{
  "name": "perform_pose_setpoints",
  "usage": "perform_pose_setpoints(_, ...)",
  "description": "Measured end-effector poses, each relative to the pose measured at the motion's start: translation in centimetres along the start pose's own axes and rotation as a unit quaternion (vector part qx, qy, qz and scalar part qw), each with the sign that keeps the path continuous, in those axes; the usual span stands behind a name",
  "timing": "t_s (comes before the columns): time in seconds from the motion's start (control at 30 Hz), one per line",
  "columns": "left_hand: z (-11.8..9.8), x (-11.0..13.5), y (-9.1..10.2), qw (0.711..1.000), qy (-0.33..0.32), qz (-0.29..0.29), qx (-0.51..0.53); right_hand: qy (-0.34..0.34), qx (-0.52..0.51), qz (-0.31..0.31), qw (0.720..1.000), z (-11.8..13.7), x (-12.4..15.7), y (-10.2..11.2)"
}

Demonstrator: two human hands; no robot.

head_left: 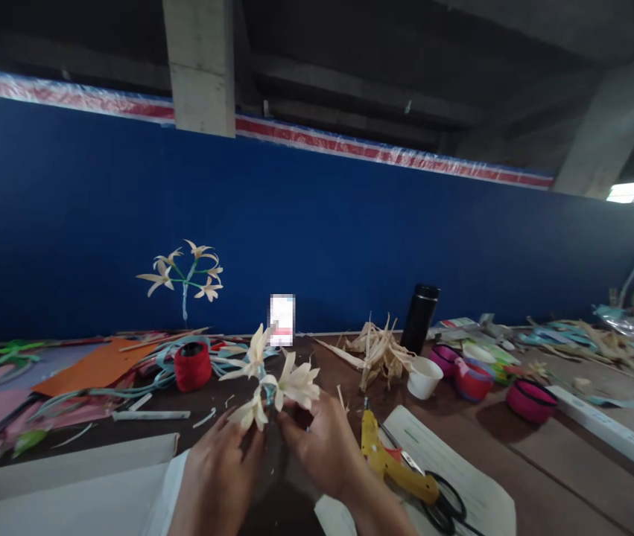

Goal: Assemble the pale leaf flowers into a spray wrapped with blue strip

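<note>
left of the yellow plastic glue gun [376,450], the left hand [219,463] and right hand [325,443] angled inward, backs upward, fingers pinching the base of the cream cluster of slim-petalled flowers [293,383]; adjusting its blossoms seemed the step in hand, and the next move probably called for a steady hold and gentle turning
</note>
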State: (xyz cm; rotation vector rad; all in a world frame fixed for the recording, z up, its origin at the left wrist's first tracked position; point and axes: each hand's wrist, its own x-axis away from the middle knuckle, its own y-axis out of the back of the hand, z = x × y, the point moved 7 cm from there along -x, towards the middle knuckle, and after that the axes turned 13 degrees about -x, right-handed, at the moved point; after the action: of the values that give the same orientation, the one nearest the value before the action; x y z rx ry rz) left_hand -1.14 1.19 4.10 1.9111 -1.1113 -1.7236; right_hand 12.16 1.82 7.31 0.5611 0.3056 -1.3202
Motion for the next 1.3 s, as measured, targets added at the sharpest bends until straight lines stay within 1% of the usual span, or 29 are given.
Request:
perform_pose_setpoints(0.07, -0.4, -0.2, 0.2, 1.000, -0.005, -0.012, -0.025, -0.006, 0.001, -0.006, 1.000, -0.4, 0.0, 0.0)
perform_pose_setpoints(0.17, -0.8, -0.6, 0.5, 0.999, 0.000, -0.011, -0.046, -0.013, 0.013, -0.013, 1.000, -1.0, 0.0, 0.0)
perform_pose_setpoints(0.27, -1.1, -0.7, 0.8, 0.999, -0.006, -0.023, -0.032, -0.015, 0.020, -0.018, 1.000, -1.1, -0.1, 0.1)
perform_pose_setpoints(0.37, -1.0, -0.6, 0.9, 0.999, -0.004, -0.032, -0.024, -0.004, 0.011, -0.013, 1.000, -0.6, -0.1, 0.0)
perform_pose_setpoints(0.57, -1.1, -0.9, 0.9, 0.999, -0.003, -0.013, -0.036, 0.016, 0.017, -0.006, 1.000, 0.0, -0.2, 0.0)
perform_pose_setpoints(0.73, -1.0, -0.9, 1.0, 0.999, -0.002, -0.023, -0.036, 0.012, 0.033, -0.015, 0.999, -0.2, -0.2, 0.1)
perform_pose_setpoints(1.0, -1.1, -1.2, 0.9, 0.997, -0.008, -0.026, -0.066, 0.017, 0.040, -0.015, 0.999, 0.0, -0.2, 0.1)
perform_pose_setpoints(1.17, -1.1, -1.2, 0.7, 0.997, -0.015, -0.019, -0.075, 0.011, 0.056, -0.017, 0.998, -0.2, -0.1, 0.2)
perform_pose_setpoints(1.3, -1.0, -1.2, 0.6, 0.997, -0.004, -0.010, -0.074, 0.017, 0.059, -0.019, 0.998, -0.2, -0.1, 0.3)
